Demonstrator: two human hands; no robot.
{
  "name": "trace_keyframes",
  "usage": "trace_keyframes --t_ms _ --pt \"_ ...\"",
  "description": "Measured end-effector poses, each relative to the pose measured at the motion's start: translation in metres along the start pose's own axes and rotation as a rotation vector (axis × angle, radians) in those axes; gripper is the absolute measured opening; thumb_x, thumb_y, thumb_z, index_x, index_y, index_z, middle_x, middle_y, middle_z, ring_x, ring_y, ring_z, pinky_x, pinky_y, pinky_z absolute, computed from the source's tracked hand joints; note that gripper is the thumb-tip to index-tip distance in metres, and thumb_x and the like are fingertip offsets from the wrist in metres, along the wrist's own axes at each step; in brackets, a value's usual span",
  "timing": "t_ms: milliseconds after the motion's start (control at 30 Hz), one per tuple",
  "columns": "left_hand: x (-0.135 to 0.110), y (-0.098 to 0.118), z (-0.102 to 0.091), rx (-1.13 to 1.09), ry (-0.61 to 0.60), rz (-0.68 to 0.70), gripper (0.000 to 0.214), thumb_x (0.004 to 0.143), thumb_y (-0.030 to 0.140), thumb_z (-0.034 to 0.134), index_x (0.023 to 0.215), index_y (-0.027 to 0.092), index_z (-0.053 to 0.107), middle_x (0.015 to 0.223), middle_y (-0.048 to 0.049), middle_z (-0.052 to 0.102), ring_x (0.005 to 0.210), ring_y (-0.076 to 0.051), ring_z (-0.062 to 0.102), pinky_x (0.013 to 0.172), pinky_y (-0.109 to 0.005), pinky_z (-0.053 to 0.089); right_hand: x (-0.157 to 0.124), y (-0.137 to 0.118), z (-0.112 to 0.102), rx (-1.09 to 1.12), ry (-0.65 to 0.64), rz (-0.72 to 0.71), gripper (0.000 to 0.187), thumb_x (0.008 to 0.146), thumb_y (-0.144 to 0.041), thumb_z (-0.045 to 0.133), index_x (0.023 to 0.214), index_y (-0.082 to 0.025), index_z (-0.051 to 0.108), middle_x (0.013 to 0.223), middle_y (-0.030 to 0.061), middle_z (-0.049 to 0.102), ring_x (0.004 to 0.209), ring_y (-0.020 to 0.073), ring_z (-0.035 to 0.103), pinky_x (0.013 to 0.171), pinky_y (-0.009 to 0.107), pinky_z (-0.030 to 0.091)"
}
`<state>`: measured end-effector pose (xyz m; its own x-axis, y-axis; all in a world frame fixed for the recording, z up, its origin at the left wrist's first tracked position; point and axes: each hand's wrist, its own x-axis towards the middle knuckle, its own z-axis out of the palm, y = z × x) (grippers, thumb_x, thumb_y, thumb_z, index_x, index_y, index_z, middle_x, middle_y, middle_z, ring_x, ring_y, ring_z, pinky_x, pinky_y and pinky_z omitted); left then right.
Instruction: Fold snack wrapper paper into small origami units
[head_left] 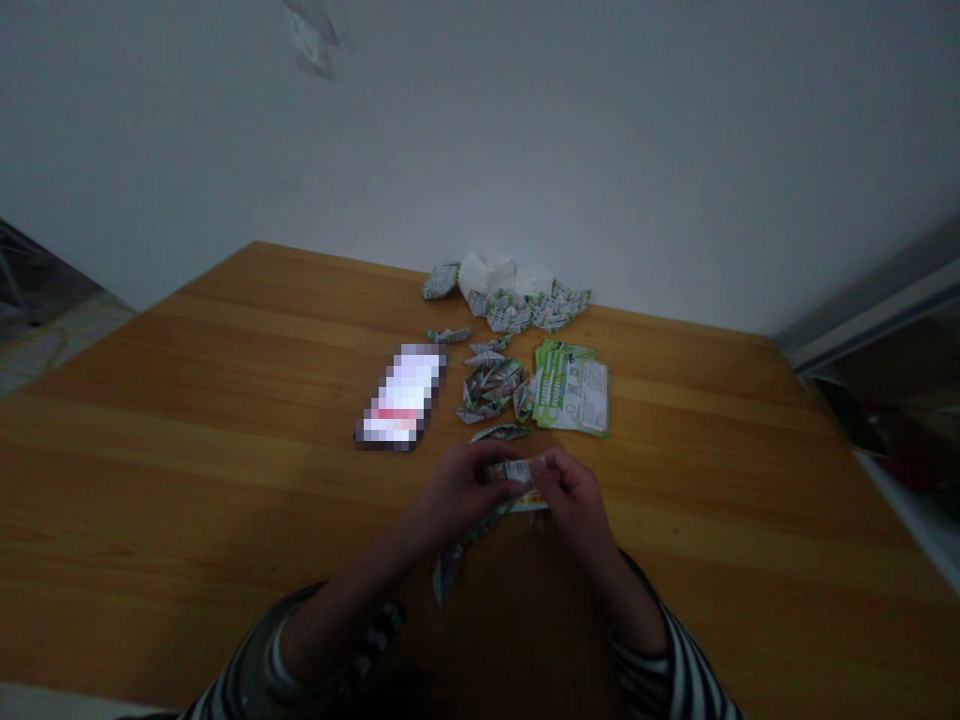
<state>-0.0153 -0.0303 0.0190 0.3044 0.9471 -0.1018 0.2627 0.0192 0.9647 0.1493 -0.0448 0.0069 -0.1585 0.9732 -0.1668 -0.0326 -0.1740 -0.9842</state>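
Note:
A small printed paper piece [517, 470], folded, is held between both hands above the near middle of the table. My left hand [469, 487] pinches its left side with thumb and fingers. Its right end is gripped by my right hand [568, 492], with the thumb on top. Folded paper pieces [448, 570] lie under and beside my left wrist, partly hidden by it. Just beyond my hands are several more folded paper pieces [491, 385]. A stack of green and white printed leaflets [574, 390] lies to their right.
A phone [403, 395] with a lit, blurred screen lies left of the folded pieces. Larger folded paper shapes [510, 308] and crumpled white paper [484, 275] rest against the wall [600, 150] at the back of the wooden table [225, 400].

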Motion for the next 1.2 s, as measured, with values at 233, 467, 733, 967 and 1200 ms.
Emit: trace_keyframes --t_ms 233,467,733,967,1200 --pt "0.002 0.004 -0.003 -0.093 0.120 0.016 0.021 0.084 0.026 0.060 0.095 0.016 0.073 0.090 -0.0058 0.075 0.083 -0.019 0.068 0.076 -0.029 0.052 0.002 -0.003 0.000 0.024 -0.050 -0.055 0.033 0.080 -0.051 0.064 0.084 -0.018 0.063 0.057 -0.0030 0.059 0.043 0.0091 0.052 0.041 0.019 0.042" --pt "-0.003 0.004 0.003 0.217 0.431 0.207 0.023 0.083 0.027 0.064 0.104 0.020 0.071 0.103 -0.0073 0.068 0.095 -0.020 0.063 0.085 -0.031 0.051 -0.007 0.002 0.008 -0.296 0.201 -0.306 0.017 0.084 -0.031 0.062 0.087 -0.017 0.071 0.067 0.0022 0.066 0.055 0.0139 0.057 0.051 0.024 0.046" --pt "-0.009 0.009 0.009 -0.094 0.120 0.236 0.043 0.091 0.030 0.054 0.133 0.022 0.055 0.132 -0.0068 0.061 0.121 -0.022 0.056 0.103 -0.037 0.044 -0.010 0.006 -0.002 -0.710 0.255 -0.773 0.040 0.084 -0.011 0.056 0.118 -0.027 0.068 0.084 0.0060 0.066 0.077 0.0187 0.062 0.066 0.030 0.051" --pt "-0.007 0.008 0.004 -0.127 0.125 0.190 0.042 0.084 0.025 0.065 0.125 0.023 0.061 0.122 -0.0052 0.068 0.110 -0.022 0.064 0.096 -0.034 0.050 -0.012 -0.003 0.001 -0.552 0.235 -0.766 0.019 0.083 -0.014 0.065 0.096 -0.025 0.074 0.076 0.0036 0.062 0.071 0.0171 0.058 0.062 0.029 0.048" --pt "-0.006 0.004 0.004 -0.091 0.133 0.203 0.024 0.075 0.022 0.073 0.099 0.021 0.075 0.098 -0.0065 0.076 0.089 -0.022 0.072 0.082 -0.031 0.056 -0.011 -0.009 -0.002 -0.499 0.464 -0.648 0.008 0.083 -0.025 0.066 0.076 -0.023 0.070 0.102 0.0077 0.056 0.102 0.0245 0.055 0.085 0.041 0.046"
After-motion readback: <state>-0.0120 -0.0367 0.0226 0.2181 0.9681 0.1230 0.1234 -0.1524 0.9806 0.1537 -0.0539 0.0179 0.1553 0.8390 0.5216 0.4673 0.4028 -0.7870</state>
